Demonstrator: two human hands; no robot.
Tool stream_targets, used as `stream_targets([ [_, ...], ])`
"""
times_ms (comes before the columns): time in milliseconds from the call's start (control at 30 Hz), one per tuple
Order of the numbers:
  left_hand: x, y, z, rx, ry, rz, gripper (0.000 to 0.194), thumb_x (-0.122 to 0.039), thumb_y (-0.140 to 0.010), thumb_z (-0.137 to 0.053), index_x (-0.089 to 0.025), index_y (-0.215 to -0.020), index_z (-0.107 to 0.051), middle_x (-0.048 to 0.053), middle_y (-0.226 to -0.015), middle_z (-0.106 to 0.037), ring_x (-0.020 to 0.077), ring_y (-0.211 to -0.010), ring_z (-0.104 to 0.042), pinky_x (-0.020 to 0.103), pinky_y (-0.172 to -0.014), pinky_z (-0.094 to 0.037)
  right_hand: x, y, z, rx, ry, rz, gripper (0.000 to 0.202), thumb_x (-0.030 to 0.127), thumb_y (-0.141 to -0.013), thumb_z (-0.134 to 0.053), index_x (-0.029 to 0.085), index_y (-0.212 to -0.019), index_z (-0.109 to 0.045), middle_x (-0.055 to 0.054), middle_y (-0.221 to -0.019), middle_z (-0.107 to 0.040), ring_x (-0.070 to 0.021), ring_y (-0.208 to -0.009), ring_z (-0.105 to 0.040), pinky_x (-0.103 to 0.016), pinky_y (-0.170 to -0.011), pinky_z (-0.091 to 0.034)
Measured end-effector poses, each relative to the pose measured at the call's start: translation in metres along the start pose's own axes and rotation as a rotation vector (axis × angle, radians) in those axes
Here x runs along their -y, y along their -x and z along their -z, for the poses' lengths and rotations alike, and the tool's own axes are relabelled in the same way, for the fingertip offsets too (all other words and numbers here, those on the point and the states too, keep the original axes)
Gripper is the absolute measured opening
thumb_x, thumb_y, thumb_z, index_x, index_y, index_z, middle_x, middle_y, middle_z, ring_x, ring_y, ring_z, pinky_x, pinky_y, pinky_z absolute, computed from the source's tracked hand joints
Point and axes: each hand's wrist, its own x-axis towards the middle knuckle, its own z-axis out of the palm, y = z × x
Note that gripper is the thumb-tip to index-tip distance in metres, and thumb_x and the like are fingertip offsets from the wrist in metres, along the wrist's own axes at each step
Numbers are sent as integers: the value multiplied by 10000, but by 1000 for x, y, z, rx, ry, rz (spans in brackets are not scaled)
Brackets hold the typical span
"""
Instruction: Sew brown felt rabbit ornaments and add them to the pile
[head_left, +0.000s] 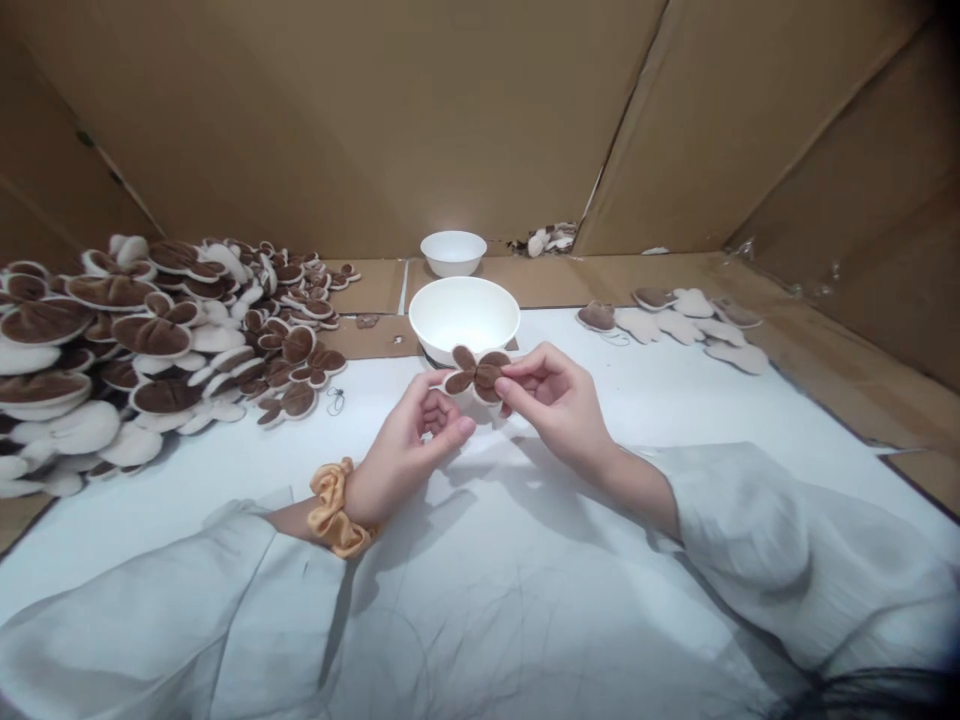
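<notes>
My right hand (556, 402) pinches a small brown plush bunny-shaped patch (478, 375) between thumb and fingers at its right end. The patch has a pale edge, a stitched line down the middle and two ear-like lobes pointing left. Beside those lobes is my left hand (420, 425), its thumb apart from the curled fingers. The left index finger reaches the patch's edge; whether it presses on it I cannot tell. A yellow scrunchie (339, 508) circles my left wrist. Just behind the patch stands a white bowl (465, 312).
A large heap of brown-and-cream plush patches (154, 335) covers the left side. Several more patches (679, 318) lie at the right rear. A smaller white bowl (454, 252) stands farther back. Black thread (335, 401) lies by the heap. Cardboard walls (360, 120) rise behind the white table (300, 475).
</notes>
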Motion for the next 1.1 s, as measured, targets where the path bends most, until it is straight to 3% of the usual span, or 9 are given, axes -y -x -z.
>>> stream_targets([
  [167,-4,3,1,37,-333,-35,206,-301,-841,-486,-194,-1006,-546,-12,-677,-495,107,-588,-450,225,-553,-370,7,2,15,-147,10,25,224,295,-714,-671,193,-706,-472,37,-653,-532,-104,-553,-587,-260,-500,-508],
  [333,-4,4,5,-21,-584,-285,122,-231,-835,-483,-193,-843,-598,21,-731,-565,121,-601,-478,240,-558,-385,8,7,39,-252,14,9,290,327,-711,-671,204,-729,-409,45,-654,-526,-125,-571,-620,-269,-512,-505],
  [467,-4,2,5,-130,-705,-553,142,-137,-801,-506,-191,-910,-580,42,-818,-551,140,-708,-513,253,-649,-432,9,14,59,-281,5,9,301,328,-735,-647,229,-858,-391,34,-763,-560,-124,-594,-636,-302,-595,-527],
  [567,-6,-5,-7,-107,-737,-649,283,-102,-801,-503,-190,-1070,-510,63,-985,-531,125,-761,-524,256,-718,-455,12,19,67,-263,37,17,365,339,-759,-618,246,-1044,-409,-20,-920,-577,-137,-672,-640,-332,-662,-532],
  [700,-11,-26,-40,15,-626,-593,404,-138,-854,-430,-182,-1248,-352,110,-1194,-469,112,-838,-552,231,-711,-475,15,23,69,-225,33,-11,297,338,-760,-609,205,-985,-470,-52,-955,-587,-150,-708,-626,-320,-629,-517],
  [833,-13,-49,-70,106,-537,-430,367,-240,-882,-396,-155,-1237,-352,119,-1176,-510,133,-847,-563,261,-725,-464,13,22,68,-200,-43,-45,255,304,-741,-618,208,-894,-438,-8,-809,-589,-141,-678,-616,-303,-595,-517],
  [933,-11,-59,-76,141,-484,-315,267,-271,-893,-373,-152,-1119,-449,60,-931,-610,123,-716,-550,242,-655,-435,9,21,69,-171,-98,-82,258,292,-725,-620,213,-858,-413,5,-773,-589,-139,-677,-611,-297,-581,-519],
  [1000,-9,-61,-74,142,-479,-277,218,-280,-894,-371,-157,-1006,-512,14,-768,-604,105,-606,-498,220,-587,-393,6,21,69,-157,-133,-120,274,282,-713,-627,212,-852,-401,2,-778,-597,-144,-684,-615,-299,-580,-518],
  [1100,-8,-61,-71,123,-490,-259,209,-296,-888,-386,-164,-874,-547,-14,-687,-562,87,-544,-429,207,-539,-336,4,21,67,-144,-172,-162,296,271,-706,-639,208,-858,-393,-5,-789,-603,-144,-700,-613,-301,-594,-518],
])
